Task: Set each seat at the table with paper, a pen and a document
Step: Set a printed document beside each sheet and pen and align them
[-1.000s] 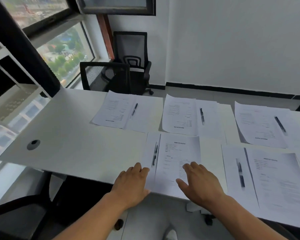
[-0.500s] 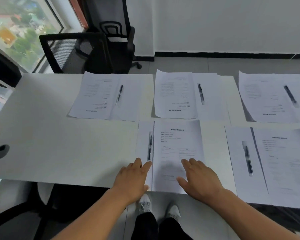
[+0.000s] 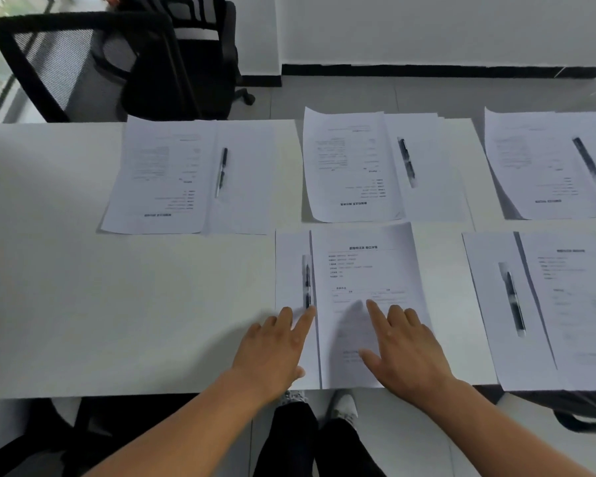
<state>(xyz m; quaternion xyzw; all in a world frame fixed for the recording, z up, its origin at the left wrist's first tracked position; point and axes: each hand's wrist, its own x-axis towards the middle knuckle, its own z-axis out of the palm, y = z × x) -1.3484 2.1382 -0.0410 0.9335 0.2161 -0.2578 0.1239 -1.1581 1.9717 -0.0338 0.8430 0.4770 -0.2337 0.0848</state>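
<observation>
From the head camera, I have both hands flat on the near-middle setting at six o'clock. My left hand (image 3: 272,349) lies with fingers spread on the blank paper (image 3: 291,266), its index tip touching the lower end of the pen (image 3: 307,285). My right hand (image 3: 405,349) rests with fingers spread on the document (image 3: 365,270), pinching nothing. At three o'clock a second near setting (image 3: 530,304) looks complete, pen on paper beside its document. Across the table (image 3: 83,287), three more settings sit at eleven, twelve and one o'clock, each with a pen. I judge five seats laid; the bare stretch at nine o'clock, near the empty chair (image 3: 83,63), may want one more.
</observation>
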